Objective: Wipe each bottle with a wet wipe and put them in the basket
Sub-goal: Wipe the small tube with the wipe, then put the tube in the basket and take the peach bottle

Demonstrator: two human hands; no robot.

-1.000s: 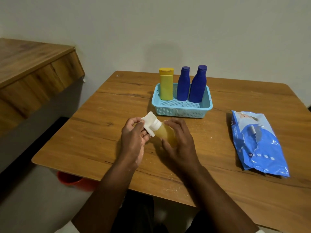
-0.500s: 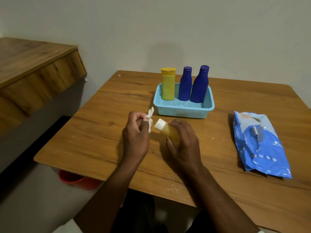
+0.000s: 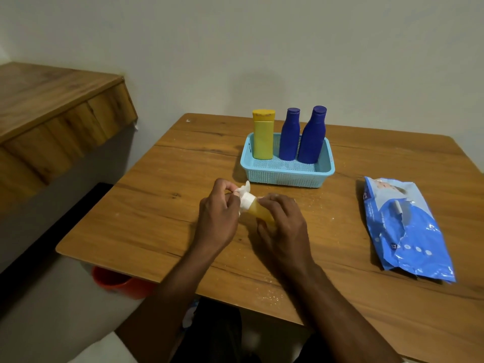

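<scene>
My right hand (image 3: 281, 224) grips a small amber bottle (image 3: 258, 212) with a white cap, tilted with the cap pointing up and left. My left hand (image 3: 218, 216) pinches a white wet wipe (image 3: 243, 191) against the cap. Both hands hover just above the wooden table (image 3: 162, 205), in front of the light blue basket (image 3: 285, 176). Inside the basket stand a yellow bottle (image 3: 263, 134) and two dark blue bottles (image 3: 289, 134) (image 3: 313, 136), all upright along its back wall.
A blue wet wipe pack (image 3: 403, 229) lies flat on the table's right side. A wooden ledge (image 3: 52, 111) juts out at the left. Under the table's near left corner a red bucket (image 3: 117, 284) shows.
The wipe has shifted from beside the cap onto it, bunched smaller in my left fingers. The bottle stays in my right hand, turned slightly.
</scene>
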